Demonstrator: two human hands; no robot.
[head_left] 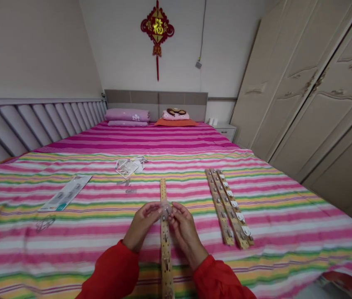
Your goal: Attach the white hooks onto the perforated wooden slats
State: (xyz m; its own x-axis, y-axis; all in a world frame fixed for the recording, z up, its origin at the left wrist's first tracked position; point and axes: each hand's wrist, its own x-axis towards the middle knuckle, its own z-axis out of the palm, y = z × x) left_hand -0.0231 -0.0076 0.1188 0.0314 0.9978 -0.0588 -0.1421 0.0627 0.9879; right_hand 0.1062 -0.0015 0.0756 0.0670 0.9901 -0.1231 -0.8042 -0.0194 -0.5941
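Note:
My left hand (145, 220) pinches the left edge of a clear round hook (165, 211) with a small metal part. The fingers of my right hand (184, 226) close on its right edge. Beneath both hands runs a long narrow wooden strip (166, 245), lying lengthwise on the bed. Several metal hooks sit along the near part of this strip, and its far end shows bare wood with small holes. Exactly how the clear hook meets the strip is hidden by my fingers.
To the right lie 3 wooden strips (229, 207) fitted with hooks, some white. A flat hook package (67, 193) and thin wire pieces (45, 223) are at left. Torn packaging (130, 166) and loose clear pieces (129, 191) lie beyond my hands on the striped bedsheet (101, 245).

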